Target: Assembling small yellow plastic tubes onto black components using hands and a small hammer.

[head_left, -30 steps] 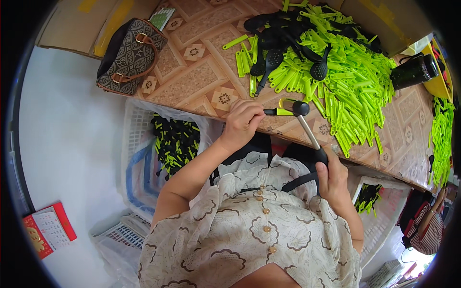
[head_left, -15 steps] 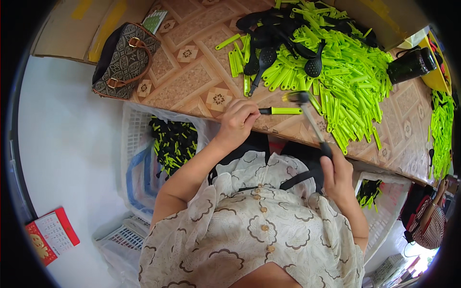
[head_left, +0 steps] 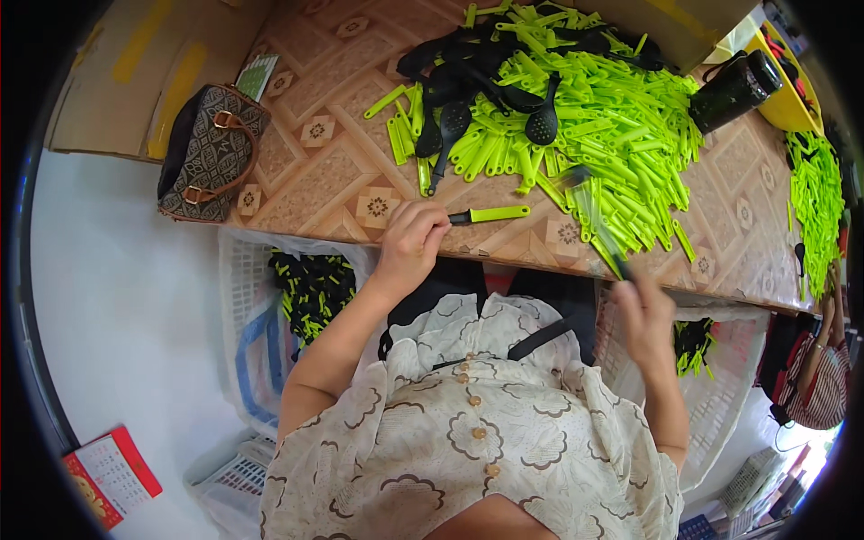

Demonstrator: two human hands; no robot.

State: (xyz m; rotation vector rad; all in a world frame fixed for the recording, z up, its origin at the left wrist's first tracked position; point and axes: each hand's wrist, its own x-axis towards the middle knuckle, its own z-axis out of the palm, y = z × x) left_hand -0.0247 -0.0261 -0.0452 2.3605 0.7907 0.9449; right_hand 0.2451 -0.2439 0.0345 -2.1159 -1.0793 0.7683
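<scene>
At the table's front edge my left hand [head_left: 411, 245] is closed round the black end of a kitchen utensil [head_left: 500, 214]; its lime-green handle points right, and the head is hidden. My right hand [head_left: 646, 315], smeared by motion, grips a hammer [head_left: 604, 225] with a black grip and pale shaft. The hammer's blurred head is up and to the right of the green handle's tip, apart from it. Beyond the hands spreads a big heap of lime-green handles [head_left: 621, 144]. Black slotted spoons [head_left: 543, 121] and other black utensil heads lie on its left side.
A patterned handbag [head_left: 216, 148] and cardboard box [head_left: 135, 81] stand at left. A dark jar [head_left: 736, 90] and yellow bin [head_left: 792, 99] are at back right. Below the table edge, a lined crate [head_left: 310, 292] holds green-and-black pieces. Another person [head_left: 814, 387] is at far right.
The hammer head has moved right, away from the green handle's tip, and my right hand has shifted slightly. My left hand still holds the utensil. The whole view has shifted a little.
</scene>
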